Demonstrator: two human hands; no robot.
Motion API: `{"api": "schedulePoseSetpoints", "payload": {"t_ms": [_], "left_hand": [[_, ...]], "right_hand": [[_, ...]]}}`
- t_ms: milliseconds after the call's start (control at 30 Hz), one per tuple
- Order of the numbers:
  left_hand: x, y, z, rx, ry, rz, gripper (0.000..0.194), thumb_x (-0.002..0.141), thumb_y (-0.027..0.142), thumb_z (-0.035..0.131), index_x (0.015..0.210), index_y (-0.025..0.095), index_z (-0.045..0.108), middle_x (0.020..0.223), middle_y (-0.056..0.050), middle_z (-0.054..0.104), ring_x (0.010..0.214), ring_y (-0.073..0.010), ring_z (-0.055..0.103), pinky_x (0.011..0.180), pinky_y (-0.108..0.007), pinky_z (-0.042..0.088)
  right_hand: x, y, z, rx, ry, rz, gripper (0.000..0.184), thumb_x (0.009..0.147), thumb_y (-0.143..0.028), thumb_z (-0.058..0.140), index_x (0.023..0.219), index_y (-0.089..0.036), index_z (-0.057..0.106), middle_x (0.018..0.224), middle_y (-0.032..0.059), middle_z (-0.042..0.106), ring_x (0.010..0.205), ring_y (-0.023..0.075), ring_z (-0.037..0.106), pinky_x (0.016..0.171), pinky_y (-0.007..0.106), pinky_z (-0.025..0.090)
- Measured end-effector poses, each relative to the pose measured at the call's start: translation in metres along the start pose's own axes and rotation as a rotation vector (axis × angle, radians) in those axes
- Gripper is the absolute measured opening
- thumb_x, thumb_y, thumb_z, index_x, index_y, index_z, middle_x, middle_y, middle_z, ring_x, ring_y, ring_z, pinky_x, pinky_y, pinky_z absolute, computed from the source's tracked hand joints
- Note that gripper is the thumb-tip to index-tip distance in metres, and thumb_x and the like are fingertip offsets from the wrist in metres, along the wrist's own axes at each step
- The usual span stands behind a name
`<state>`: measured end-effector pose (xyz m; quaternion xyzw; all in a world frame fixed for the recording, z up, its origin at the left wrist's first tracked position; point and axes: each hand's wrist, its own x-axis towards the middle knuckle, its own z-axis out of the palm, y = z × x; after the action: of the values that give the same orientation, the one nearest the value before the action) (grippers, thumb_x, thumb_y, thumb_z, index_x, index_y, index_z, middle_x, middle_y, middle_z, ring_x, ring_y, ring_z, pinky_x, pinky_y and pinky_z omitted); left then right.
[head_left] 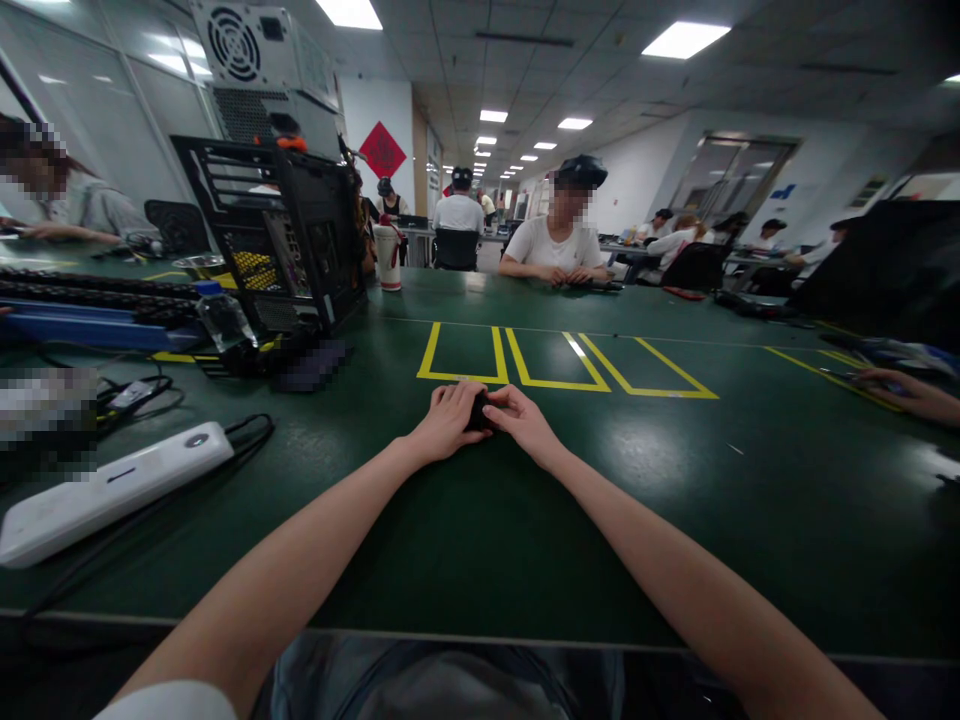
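Observation:
Both my hands meet in the middle of the green table [465,520], just in front of the yellow taped boxes [525,365]. My left hand [448,420] and my right hand [523,420] are both closed around a small black object [478,411], which rests on or just above the table surface. Most of the object is hidden by my fingers, so I cannot make out what it is.
A white power strip [105,490] with cables lies at the left. An open black computer case [285,240] and a plastic bottle [223,318] stand beyond it. A person in white [559,245] sits across the table. Another person's hand [911,393] rests at the right edge.

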<state>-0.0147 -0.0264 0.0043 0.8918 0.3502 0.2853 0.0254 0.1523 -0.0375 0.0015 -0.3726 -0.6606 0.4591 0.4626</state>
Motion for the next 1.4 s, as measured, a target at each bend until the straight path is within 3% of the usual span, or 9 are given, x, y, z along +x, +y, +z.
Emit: {"api": "schedulePoseSetpoints", "payload": {"t_ms": [200, 433, 567, 667, 767, 900, 1133, 1267, 1400], "left_hand": [[-0.0004, -0.0004, -0.0013, -0.013, -0.004, 0.011, 0.053, 0.073, 0.034, 0.056, 0.116, 0.021, 0.029, 0.115, -0.009, 0.042, 0.107, -0.0259, 0.04, 0.091, -0.043, 0.028], [-0.0001, -0.0025, 0.0017, -0.004, 0.007, -0.005, 0.053, 0.072, 0.032, 0.057, 0.115, 0.021, 0.03, 0.114, -0.008, 0.043, 0.106, -0.0259, 0.041, 0.09, -0.043, 0.028], [0.0003, -0.002, 0.0016, -0.002, 0.007, 0.002, 0.054, 0.071, 0.034, 0.058, 0.116, 0.021, 0.03, 0.115, -0.009, 0.042, 0.106, -0.0265, 0.041, 0.089, -0.043, 0.029], [0.0004, -0.0016, 0.0012, -0.005, 0.01, -0.004, 0.054, 0.071, 0.034, 0.058, 0.115, 0.02, 0.03, 0.114, -0.009, 0.043, 0.106, -0.0263, 0.041, 0.089, -0.043, 0.029], [0.0002, -0.0014, 0.0008, -0.017, 0.007, -0.004, 0.053, 0.071, 0.033, 0.057, 0.115, 0.021, 0.031, 0.114, -0.009, 0.043, 0.106, -0.0258, 0.041, 0.09, -0.043, 0.028], [0.0, -0.0011, 0.0003, -0.019, 0.001, -0.014, 0.051, 0.072, 0.032, 0.057, 0.115, 0.021, 0.031, 0.114, -0.009, 0.043, 0.106, -0.0257, 0.041, 0.09, -0.043, 0.028], [0.0005, -0.0001, -0.0005, -0.011, -0.007, -0.008, 0.054, 0.072, 0.034, 0.056, 0.117, 0.021, 0.029, 0.115, -0.009, 0.042, 0.107, -0.0257, 0.04, 0.09, -0.043, 0.028], [0.0004, -0.0002, -0.0005, -0.013, -0.003, -0.019, 0.053, 0.072, 0.032, 0.057, 0.115, 0.022, 0.03, 0.115, -0.008, 0.042, 0.108, -0.026, 0.04, 0.091, -0.043, 0.028], [0.0001, -0.0001, -0.0013, -0.014, -0.017, -0.018, 0.051, 0.072, 0.032, 0.056, 0.115, 0.022, 0.031, 0.115, -0.008, 0.042, 0.107, -0.0263, 0.04, 0.091, -0.043, 0.027]], "right_hand": [[0.0021, 0.0024, -0.0016, -0.035, 0.04, 0.068, 0.028, 0.07, -0.032, 0.059, 0.094, -0.019, 0.051, 0.096, 0.0039, 0.055, 0.09, 0.0156, 0.054, 0.083, 0.036, 0.043], [-0.004, -0.0038, -0.0004, 0.057, -0.06, 0.003, 0.03, 0.066, -0.023, 0.064, 0.092, -0.022, 0.048, 0.1, 0.0009, 0.052, 0.094, 0.0151, 0.054, 0.086, 0.033, 0.043], [-0.0025, -0.0027, 0.0029, 0.029, 0.018, -0.008, 0.021, 0.069, -0.027, 0.06, 0.087, -0.021, 0.049, 0.093, 0.0008, 0.053, 0.085, 0.0136, 0.056, 0.079, 0.032, 0.045], [0.0011, 0.0004, 0.0033, -0.005, 0.07, 0.022, 0.025, 0.068, -0.026, 0.061, 0.09, -0.02, 0.05, 0.094, 0.0024, 0.054, 0.088, 0.0146, 0.054, 0.081, 0.033, 0.043], [0.0025, 0.003, 0.0015, -0.019, 0.039, 0.066, 0.03, 0.068, -0.027, 0.061, 0.095, -0.019, 0.051, 0.099, 0.0043, 0.054, 0.089, 0.0155, 0.055, 0.083, 0.035, 0.043], [-0.0006, 0.0039, -0.0001, 0.048, -0.021, 0.016, 0.031, 0.066, -0.024, 0.064, 0.094, -0.021, 0.05, 0.1, 0.0021, 0.053, 0.093, 0.015, 0.054, 0.085, 0.034, 0.042], [-0.0016, 0.0029, 0.0023, 0.032, 0.036, -0.012, 0.021, 0.07, -0.028, 0.059, 0.087, -0.021, 0.051, 0.092, 0.0012, 0.054, 0.086, 0.0132, 0.055, 0.081, 0.033, 0.044], [0.0002, 0.0014, 0.0023, 0.01, 0.053, 0.06, 0.029, 0.069, -0.029, 0.06, 0.095, -0.02, 0.05, 0.1, 0.0039, 0.054, 0.091, 0.0155, 0.053, 0.082, 0.035, 0.043], [-0.0022, -0.0024, 0.0012, 0.033, -0.008, 0.065, 0.031, 0.068, -0.026, 0.061, 0.096, -0.02, 0.051, 0.102, 0.0039, 0.053, 0.091, 0.0161, 0.055, 0.084, 0.037, 0.043]]}}
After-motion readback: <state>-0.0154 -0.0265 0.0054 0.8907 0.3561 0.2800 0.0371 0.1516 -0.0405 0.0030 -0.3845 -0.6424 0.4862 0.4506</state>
